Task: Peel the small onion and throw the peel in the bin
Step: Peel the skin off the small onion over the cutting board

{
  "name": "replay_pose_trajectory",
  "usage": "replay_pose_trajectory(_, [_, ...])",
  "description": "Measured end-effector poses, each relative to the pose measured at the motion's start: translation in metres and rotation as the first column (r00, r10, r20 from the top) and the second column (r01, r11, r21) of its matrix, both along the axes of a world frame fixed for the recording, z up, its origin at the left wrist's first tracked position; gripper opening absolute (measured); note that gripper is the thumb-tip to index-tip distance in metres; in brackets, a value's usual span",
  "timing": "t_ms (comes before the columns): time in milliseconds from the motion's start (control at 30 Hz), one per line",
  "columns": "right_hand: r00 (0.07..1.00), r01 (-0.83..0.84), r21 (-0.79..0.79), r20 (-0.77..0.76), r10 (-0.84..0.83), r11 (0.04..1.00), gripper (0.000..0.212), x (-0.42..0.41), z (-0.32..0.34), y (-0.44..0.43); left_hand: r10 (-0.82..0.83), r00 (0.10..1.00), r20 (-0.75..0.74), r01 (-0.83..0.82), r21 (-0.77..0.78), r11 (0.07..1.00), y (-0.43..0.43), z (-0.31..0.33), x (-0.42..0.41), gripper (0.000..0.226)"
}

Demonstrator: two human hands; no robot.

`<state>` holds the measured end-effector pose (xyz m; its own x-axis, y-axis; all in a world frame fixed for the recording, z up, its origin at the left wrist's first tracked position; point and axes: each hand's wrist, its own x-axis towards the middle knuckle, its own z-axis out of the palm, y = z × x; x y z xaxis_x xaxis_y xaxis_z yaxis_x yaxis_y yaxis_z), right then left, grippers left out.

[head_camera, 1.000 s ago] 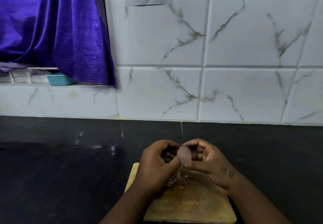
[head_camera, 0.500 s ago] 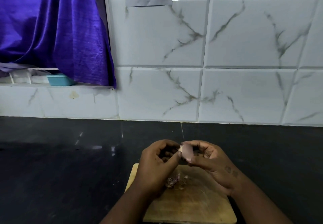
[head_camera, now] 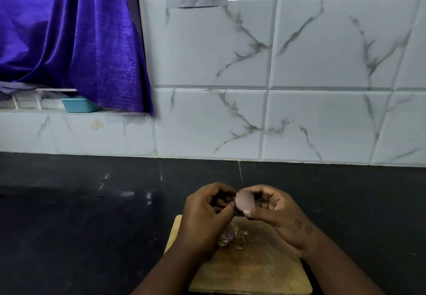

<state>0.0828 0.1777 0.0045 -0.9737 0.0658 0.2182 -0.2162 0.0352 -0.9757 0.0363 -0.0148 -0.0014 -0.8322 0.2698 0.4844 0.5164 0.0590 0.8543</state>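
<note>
While both hands hover above the wooden cutting board [head_camera: 253, 269], the right hand [head_camera: 276, 214] clamps its fingers on the smooth, pale pink small onion [head_camera: 245, 202]; the left hand [head_camera: 205, 214] pinches its edge. Papery purple peel scraps [head_camera: 227, 238] lie on the board, on the glossy black desk [head_camera: 80, 225] below marbled tiles [head_camera: 322, 64].

Small onion [head_camera: 245, 203]: pale pink, smooth, glossy, mostly bare of dry skin; oval, long axis roughly upright; held in the air above the far edge of the wooden cutting board [head_camera: 253, 271], pinched between the fingertips of both hands. Peel [head_camera: 227, 239]: small heap of purplish and tan papery scraps, loose on the board, below the onion.
</note>
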Motion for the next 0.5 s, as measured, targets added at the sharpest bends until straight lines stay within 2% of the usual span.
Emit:
replay_pose_trajectory(200, [1.000, -0.015, 0.045, -0.005, 0.015, 0.999, 0.042, 0.0022, 0.0017, 0.0009, 0.056, 0.997, 0.057, -0.056, -0.005, 0.998, -0.0012, 0.0003, -0.0029, 0.030])
replay_pose_trajectory(400, [0.998, -0.058, 0.075, -0.010, 0.059, 0.996, 0.044, 0.0026, 0.0019, 0.0023, 0.174, 0.985, -0.006, -0.170, -0.236, 0.957, -0.0037, -0.0016, -0.0069, 0.027])
replay_pose_trajectory(500, [0.998, -0.067, 0.064, 0.000, 0.067, 0.996, 0.047, 0.0027, 0.0022, 0.0032, 0.216, 0.976, 0.033, -0.189, -0.367, 0.911, -0.0076, -0.0034, -0.0102, 0.020])
